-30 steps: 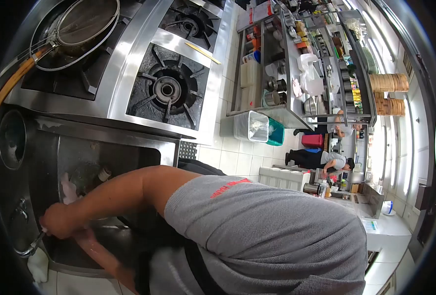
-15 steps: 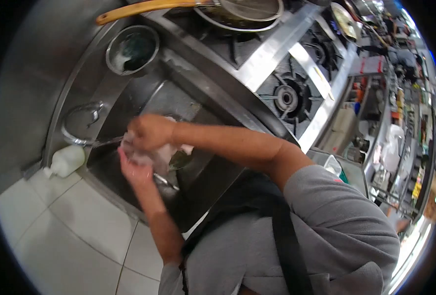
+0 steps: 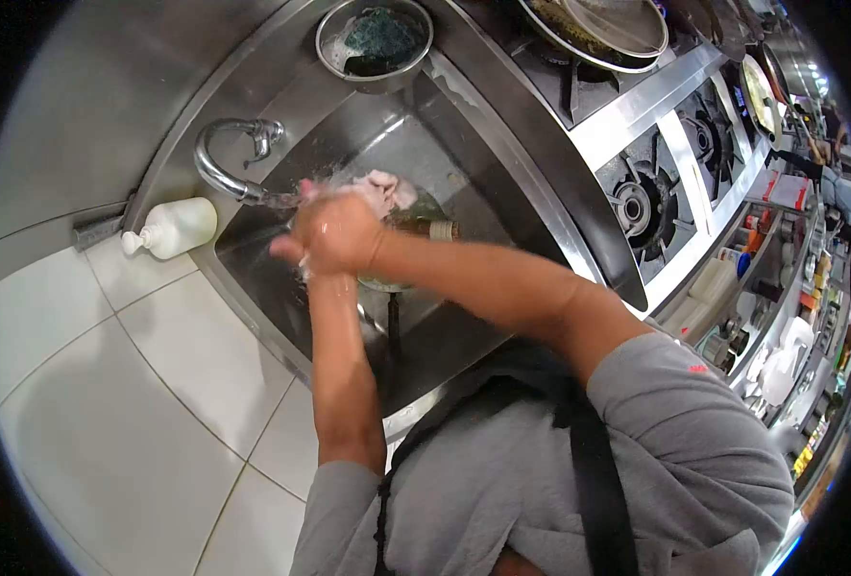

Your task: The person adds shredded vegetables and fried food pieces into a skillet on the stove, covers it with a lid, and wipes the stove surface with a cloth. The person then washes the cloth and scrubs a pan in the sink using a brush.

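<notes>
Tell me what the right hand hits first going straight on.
The right hand would likely meet the left hand it overlaps, then the water stream and faucet; depth is unclear.

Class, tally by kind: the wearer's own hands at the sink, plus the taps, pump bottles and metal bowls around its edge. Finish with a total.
Hands: 2
Tap: 1
Pump bottle: 1
Metal bowl: 1
Total: 5
</notes>
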The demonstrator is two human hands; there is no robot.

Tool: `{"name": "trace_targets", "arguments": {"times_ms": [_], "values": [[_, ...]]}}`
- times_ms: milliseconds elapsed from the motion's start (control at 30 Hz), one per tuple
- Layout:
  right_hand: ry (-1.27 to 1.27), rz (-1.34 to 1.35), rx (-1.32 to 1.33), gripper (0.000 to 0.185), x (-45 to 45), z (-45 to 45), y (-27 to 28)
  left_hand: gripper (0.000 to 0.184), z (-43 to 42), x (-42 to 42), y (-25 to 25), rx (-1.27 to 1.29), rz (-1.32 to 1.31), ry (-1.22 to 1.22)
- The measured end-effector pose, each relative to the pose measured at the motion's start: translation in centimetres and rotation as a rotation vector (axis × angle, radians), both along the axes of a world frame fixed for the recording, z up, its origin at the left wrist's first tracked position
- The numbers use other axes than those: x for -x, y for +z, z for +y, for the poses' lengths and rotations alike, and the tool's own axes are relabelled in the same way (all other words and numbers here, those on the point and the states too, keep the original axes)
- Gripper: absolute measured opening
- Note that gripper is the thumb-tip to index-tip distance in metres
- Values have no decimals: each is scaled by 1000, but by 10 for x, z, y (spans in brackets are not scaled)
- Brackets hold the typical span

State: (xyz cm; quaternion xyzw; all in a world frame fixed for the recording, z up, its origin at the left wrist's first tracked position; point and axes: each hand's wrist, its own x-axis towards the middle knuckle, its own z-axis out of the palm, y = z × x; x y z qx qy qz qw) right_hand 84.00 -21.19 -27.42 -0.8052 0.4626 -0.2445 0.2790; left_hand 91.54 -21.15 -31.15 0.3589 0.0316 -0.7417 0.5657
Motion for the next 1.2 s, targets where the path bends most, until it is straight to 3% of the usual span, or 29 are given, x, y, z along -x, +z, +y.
{"name": "trace_targets", "arguments": {"times_ms": [67, 133, 233, 267, 367, 400, 500, 533, 633, 733, 833, 933, 1033, 1067, 1133, 1167, 1200], "values": [[-78, 134, -232, 57, 14, -39, -14, 44, 3, 11, -4, -13, -34, -16], [-49, 355, -286, 58, 36, -74, -32, 43, 8, 2, -8, -50, -108, -65], [-74, 11, 104, 68, 54, -79, -50, 39, -2, -9, 17, -151, -271, -132], [80, -157, -334, 79, 56, -76, -27, 41, -6, -9, 18, -84, -324, -103], [398, 17, -520, 73, 59, -74, 19, 46, -4, -38, 16, 185, -254, -76], [403, 22, -573, 60, 61, -75, 36, 46, -4, -49, 8, 239, -294, -57], [416, 32, -439, 44, 54, -71, 23, 35, 29, -32, 35, 356, -581, 53], [397, -56, -429, 38, 52, -64, 28, 26, 43, -35, 34, 354, -774, -93], [355, -271, -389, 26, 47, -35, 47, 41, 64, -39, 18, 420, -962, -429], [317, -375, -306, 26, 44, -30, 57, 37, 77, -59, -68, 391, -1056, -339], [233, -345, -209, 28, 55, -36, 76, 20, 74, -80, -88, 193, -1547, -883], [177, -216, -120, 29, 86, -51, 89, 15, 83, -97, -89, 403, -1465, -831], [8, -262, -120, 28, 104, -78, 78, 17, 106, -106, -83, 198, -938, -468], [-88, -319, -172, 26, 104, -90, 62, 29, 107, -97, -69, 195, -527, -318], [-289, -422, -325, 28, 86, -93, 9, 36, 90, -52, -31, 109, -139, 52], [-125, -355, -175, 27, 70, -74, -24, 40, 73, -34, -23, 76, 57, 230], [36, -279, -24, 26, 51, -50, -38, 44, 60, -26, -38, 172, 211, 211]]}}
